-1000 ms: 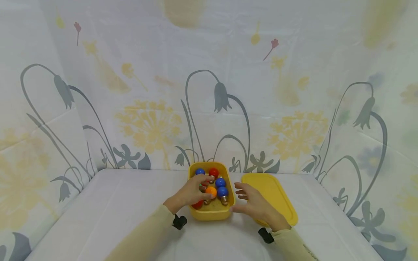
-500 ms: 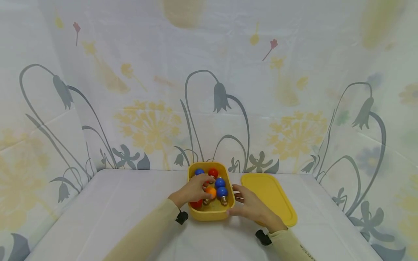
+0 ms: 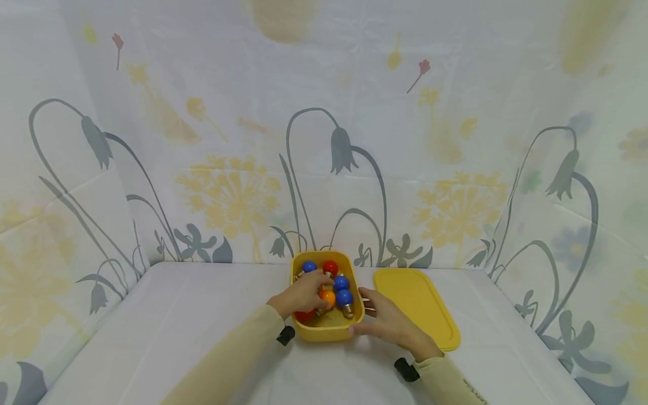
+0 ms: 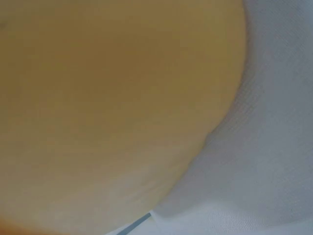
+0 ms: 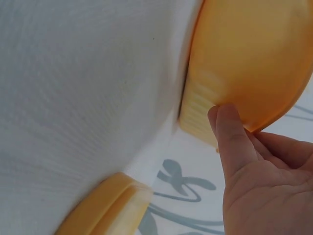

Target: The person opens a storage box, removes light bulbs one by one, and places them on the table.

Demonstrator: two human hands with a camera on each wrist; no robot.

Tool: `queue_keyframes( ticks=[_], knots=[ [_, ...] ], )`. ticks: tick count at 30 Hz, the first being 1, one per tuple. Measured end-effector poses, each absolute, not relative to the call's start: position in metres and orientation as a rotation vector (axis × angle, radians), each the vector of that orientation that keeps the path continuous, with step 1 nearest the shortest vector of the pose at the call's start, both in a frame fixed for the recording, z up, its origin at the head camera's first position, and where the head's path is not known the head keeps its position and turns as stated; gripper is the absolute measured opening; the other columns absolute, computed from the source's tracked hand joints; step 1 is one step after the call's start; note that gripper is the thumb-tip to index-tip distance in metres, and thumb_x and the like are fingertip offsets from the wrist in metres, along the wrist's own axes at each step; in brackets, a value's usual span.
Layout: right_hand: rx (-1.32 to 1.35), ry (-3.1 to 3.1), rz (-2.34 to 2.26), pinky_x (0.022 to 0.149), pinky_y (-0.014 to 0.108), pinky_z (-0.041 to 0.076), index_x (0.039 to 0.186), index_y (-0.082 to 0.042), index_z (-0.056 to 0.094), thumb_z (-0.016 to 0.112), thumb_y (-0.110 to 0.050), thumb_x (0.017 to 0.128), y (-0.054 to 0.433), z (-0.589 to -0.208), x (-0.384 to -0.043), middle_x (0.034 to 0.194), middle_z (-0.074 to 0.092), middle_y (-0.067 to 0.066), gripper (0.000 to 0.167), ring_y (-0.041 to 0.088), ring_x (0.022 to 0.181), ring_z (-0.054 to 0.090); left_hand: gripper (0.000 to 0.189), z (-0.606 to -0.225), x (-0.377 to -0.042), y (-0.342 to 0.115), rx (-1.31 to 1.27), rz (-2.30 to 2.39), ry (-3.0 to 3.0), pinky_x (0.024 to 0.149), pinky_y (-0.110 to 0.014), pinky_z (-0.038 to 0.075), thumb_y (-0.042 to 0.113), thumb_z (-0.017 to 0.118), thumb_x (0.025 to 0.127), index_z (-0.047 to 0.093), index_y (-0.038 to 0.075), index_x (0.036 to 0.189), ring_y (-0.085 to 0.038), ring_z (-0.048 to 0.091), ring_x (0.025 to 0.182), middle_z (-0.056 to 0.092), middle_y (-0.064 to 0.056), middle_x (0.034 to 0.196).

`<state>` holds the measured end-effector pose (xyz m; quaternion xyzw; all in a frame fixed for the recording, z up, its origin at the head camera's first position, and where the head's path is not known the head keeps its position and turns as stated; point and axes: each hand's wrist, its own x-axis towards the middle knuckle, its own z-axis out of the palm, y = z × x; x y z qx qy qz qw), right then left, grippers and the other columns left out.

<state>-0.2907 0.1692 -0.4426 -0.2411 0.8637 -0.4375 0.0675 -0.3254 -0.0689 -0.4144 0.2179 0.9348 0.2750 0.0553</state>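
A yellow plastic box (image 3: 331, 335) holds several coloured light bulbs with metal screw bases. My left hand (image 3: 302, 293) reaches over its left rim, fingers bent down among the bulbs. An orange bulb (image 3: 329, 298) shows just beside its thumb; whatever lies under the palm is hidden. A red bulb (image 3: 305, 316) sits below the hand. Two blue bulbs (image 3: 344, 297) lie along the right side. My right hand (image 3: 387, 320) is at the box's right wall; in the right wrist view, its extended fingertips (image 5: 228, 115) touch the outside of that wall.
A yellow lid (image 3: 417, 304) lies flat on the white-covered table (image 3: 202, 315), right of the box. At the box's far end are another blue bulb (image 3: 309, 266) and another red bulb (image 3: 331, 267). A flower-patterned cloth (image 3: 233, 197) hangs behind.
My left hand has moved slightly right and deeper over the bulbs; a green spot seen under it is now covered. My right hand has shifted left, up to the box wall.
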Motion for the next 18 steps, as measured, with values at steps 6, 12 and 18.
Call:
queue_keyframes(
  ticks=[6, 12, 18],
  knots=[
    [-0.742, 2.577, -1.352, 0.103, 0.046, 0.04, 0.146, 0.001, 0.029, 0.083, -0.039, 0.071, 0.1694, -0.4435, -0.2912, 0.147, 0.037, 0.017, 0.101, 0.033, 0.127, 0.047, 0.043, -0.416, -0.3283, -0.0649, 0.697, 0.784, 2.85, 0.097, -0.035, 0.045, 0.015, 0.079, 0.079, 0.066, 0.009, 0.12, -0.017, 0.053, 0.103, 0.058, -0.004, 0.121],
    [-0.769, 2.567, -1.362, 0.103, 0.046, 0.039, 0.146, 0.003, 0.029, 0.083, -0.036, 0.072, 0.1685, -0.4434, -0.2917, 0.147, 0.036, 0.019, 0.1, 0.035, 0.127, 0.046, 0.039, -0.4185, -0.3297, -0.0629, 0.736, 0.711, 2.884, 0.096, -0.033, 0.046, 0.015, 0.08, 0.077, 0.068, 0.008, 0.114, -0.016, 0.055, 0.099, 0.063, -0.002, 0.112],
    [-0.764, 2.573, -1.359, 0.103, 0.046, 0.04, 0.146, 0.003, 0.028, 0.083, -0.038, 0.072, 0.167, -0.4424, -0.2904, 0.147, 0.036, 0.019, 0.101, 0.035, 0.127, 0.047, 0.038, -0.4194, -0.3297, -0.0634, 0.74, 0.695, 2.893, 0.093, -0.031, 0.047, 0.015, 0.08, 0.077, 0.069, 0.008, 0.113, -0.014, 0.053, 0.093, 0.062, 0.0, 0.108]
  ],
)
